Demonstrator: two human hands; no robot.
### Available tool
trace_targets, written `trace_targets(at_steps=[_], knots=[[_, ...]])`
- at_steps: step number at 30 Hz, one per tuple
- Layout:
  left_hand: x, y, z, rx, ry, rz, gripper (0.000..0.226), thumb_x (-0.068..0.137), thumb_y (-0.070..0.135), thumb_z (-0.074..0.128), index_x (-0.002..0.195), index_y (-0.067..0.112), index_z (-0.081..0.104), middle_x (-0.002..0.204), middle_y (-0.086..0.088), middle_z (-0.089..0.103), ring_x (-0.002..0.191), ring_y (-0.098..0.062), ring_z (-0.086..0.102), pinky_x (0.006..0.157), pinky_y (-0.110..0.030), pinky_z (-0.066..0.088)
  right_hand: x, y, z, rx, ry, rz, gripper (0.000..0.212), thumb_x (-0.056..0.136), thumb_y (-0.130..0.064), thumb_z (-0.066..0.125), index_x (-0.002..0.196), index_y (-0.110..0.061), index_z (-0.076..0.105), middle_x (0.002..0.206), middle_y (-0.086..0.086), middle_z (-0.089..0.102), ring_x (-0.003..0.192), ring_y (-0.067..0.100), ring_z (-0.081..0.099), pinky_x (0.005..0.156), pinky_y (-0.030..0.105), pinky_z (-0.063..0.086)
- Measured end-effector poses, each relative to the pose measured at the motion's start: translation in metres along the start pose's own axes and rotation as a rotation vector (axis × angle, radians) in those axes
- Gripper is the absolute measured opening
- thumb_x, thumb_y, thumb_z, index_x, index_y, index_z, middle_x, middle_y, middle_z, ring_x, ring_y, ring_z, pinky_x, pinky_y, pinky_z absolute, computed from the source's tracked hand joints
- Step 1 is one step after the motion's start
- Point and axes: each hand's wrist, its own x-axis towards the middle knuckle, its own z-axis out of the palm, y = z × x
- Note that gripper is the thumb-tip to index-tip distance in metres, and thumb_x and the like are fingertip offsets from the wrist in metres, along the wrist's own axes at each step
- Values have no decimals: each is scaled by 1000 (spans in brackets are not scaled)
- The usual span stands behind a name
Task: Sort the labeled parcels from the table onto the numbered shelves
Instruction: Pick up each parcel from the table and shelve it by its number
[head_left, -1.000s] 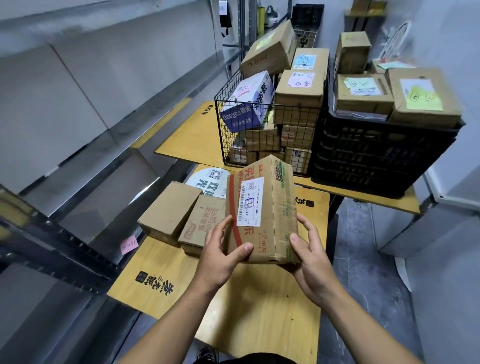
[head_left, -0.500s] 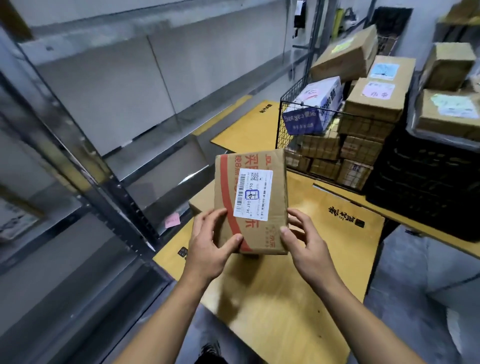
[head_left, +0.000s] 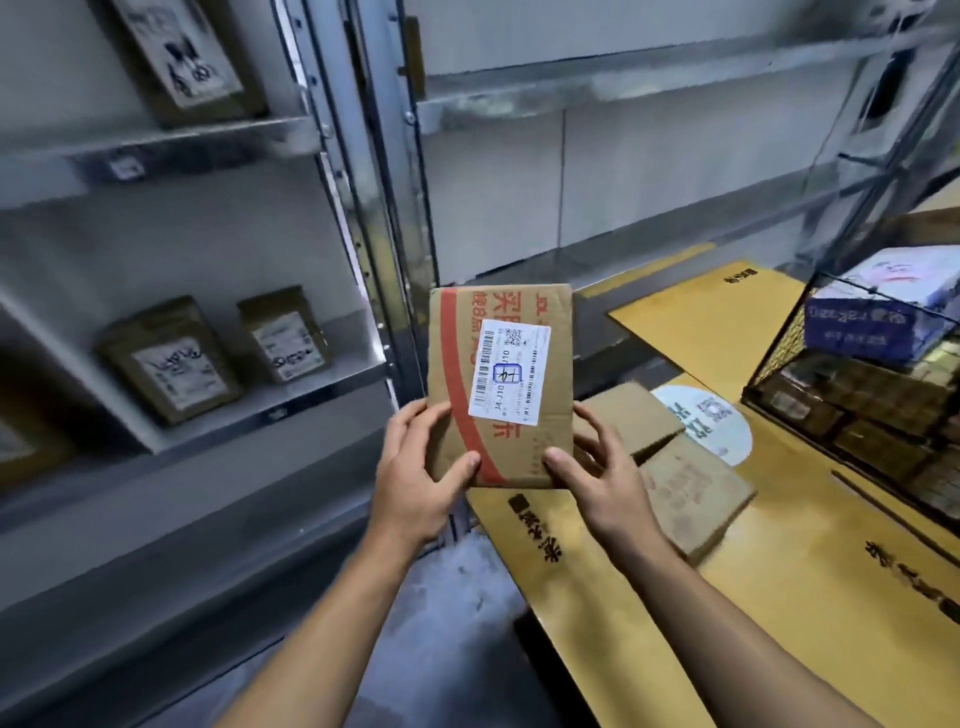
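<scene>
Cannot read the fine print on the label (head_left: 509, 371) of the parcel (head_left: 519, 447): too small. Cannot see the parcel's lower corners, covered by the left grip (head_left: 415, 467) and right grip (head_left: 602, 473). Cannot make out the blur-smeared writing on the larger shelf parcel (head_left: 169, 358) or the smaller shelf parcel (head_left: 284, 335). Loses the wire basket (head_left: 852, 395) past the picture's right edge. Catches only part of the farther box (head_left: 631, 415) by the tabletop's (head_left: 779, 597) left edge, behind the right grip.
</scene>
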Motion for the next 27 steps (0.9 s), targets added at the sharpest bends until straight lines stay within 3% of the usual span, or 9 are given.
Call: trace_targets(at_steps=[3,5,8,12,17,22,25,27], knots=[[14,-12,-50,29,51,26,57,81,40,69,135,28,53,136,11,42,121,-1,42,103,-30,40,19,-15,44,-7,-60,-34,55,92,-19,71,138,-38,47,122,-13,62,113,0,61,85,18,55],[23,-17,-87,84,116,56,53,82,38,65,132,23,55,128,12,47,115,2,44,99,-22,37,30,-27,74,26,-90,-54,55,92,-19,71,138,-38,47,124,-11,61,114,3,61,87,22,56],[34,-25,-147,229,177,104,41,88,33,65,125,16,60,116,11,52,105,1,47,88,-9,31,44,-45,119,60,-112,-105,53,92,-16,71,135,-36,47,124,-10,61,109,-7,61,83,14,54],[52,-42,-225,547,39,69,35,91,34,64,122,19,60,119,1,59,113,-17,52,93,-23,36,60,-65,175,112,-113,-156,55,92,-16,72,139,-30,48,127,-2,63,110,4,64,95,32,57],[71,-44,-305,960,-212,-173,57,89,51,57,140,28,46,138,-1,49,124,-24,49,101,-44,45,82,-104,236,128,-129,-269,57,90,-20,74,140,-34,48,127,-3,63,115,12,64,99,43,55],[79,-44,-356,1007,-107,-171,59,90,49,58,143,29,43,140,0,50,125,-24,48,103,-45,43,101,-160,292,196,-172,-388,55,89,-23,76,134,-38,49,128,-2,62,118,17,62,97,37,55],[80,-44,-376,981,-57,-163,57,90,47,59,142,30,43,139,0,50,126,-23,47,104,-45,43,114,-190,321,247,-224,-440,59,88,-24,76,139,-33,48,132,2,60,121,20,61,99,43,54],[82,-44,-387,975,-29,-166,55,91,46,59,142,31,42,140,0,49,127,-23,47,104,-44,43,125,-209,338,251,-248,-485,57,91,-18,73,140,-29,46,130,2,61,119,16,62,95,35,55]])
